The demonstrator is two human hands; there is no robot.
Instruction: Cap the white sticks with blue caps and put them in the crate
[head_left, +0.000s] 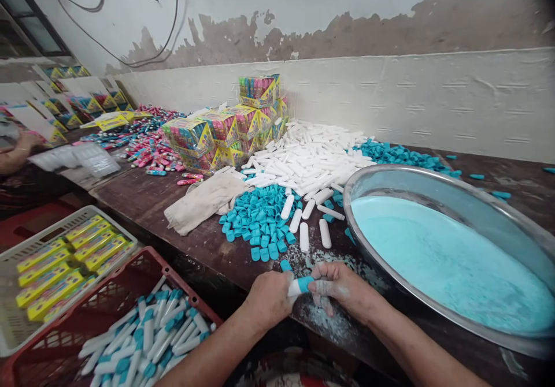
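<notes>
Near the table's front edge, my left hand (269,299) is closed around a white tube (294,288) with a blue cap (305,284) on its right end. The powder-dusted fingers of my right hand (336,287) pinch that cap. One loose blue cap (285,265) lies just beyond my hands. Behind it are a pile of blue caps (260,216) and a heap of white tubes (303,156). To the right stands a large metal basin (433,176) holding light blue powder (437,254).
A red crate (150,254) of capped tubes stands at the lower left, beside a white basket (93,211) with yellow boxes. A cloth (203,202) and stacked packs (221,136) lie on the table. Another person's arm (19,153) shows at far left.
</notes>
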